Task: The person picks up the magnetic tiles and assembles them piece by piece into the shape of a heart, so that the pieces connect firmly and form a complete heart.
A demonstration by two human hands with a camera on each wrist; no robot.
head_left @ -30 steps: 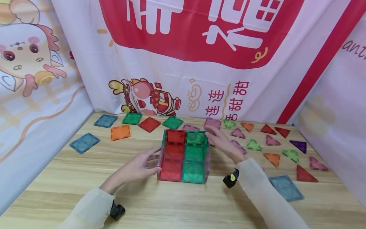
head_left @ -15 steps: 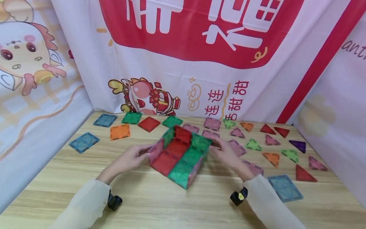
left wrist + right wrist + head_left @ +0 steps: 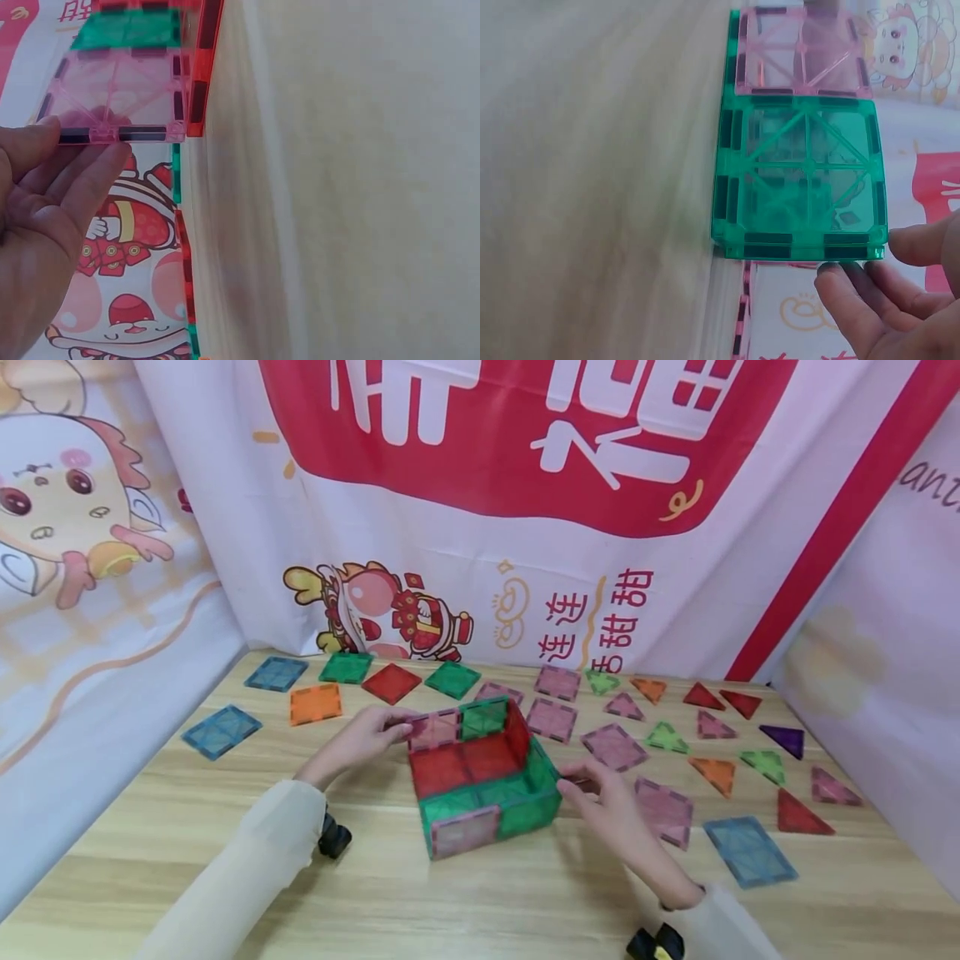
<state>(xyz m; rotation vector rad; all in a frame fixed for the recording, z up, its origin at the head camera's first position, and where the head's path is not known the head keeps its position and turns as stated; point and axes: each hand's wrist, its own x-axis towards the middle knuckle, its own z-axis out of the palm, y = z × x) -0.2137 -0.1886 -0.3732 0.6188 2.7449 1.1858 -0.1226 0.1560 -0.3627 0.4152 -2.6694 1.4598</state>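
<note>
Head view: the box (image 3: 483, 777) is on the table (image 3: 480, 910) between both hands, its open side facing left; half a second ago that side faced more toward the person. The left hand (image 3: 360, 745) reaches its far left corner, the right hand (image 3: 618, 818) its right end, lower than before.

Left wrist: fingers curl behind a pink tile (image 3: 112, 86), thumb in front, pinching its edge.

Right wrist: thumb and bent fingers meet a green tile's (image 3: 806, 169) corner; whether they grip, I cannot tell.

Wood-grain tabletop (image 3: 495, 910) with tile box (image 3: 480, 789), loose tiles (image 3: 552, 718)
</note>
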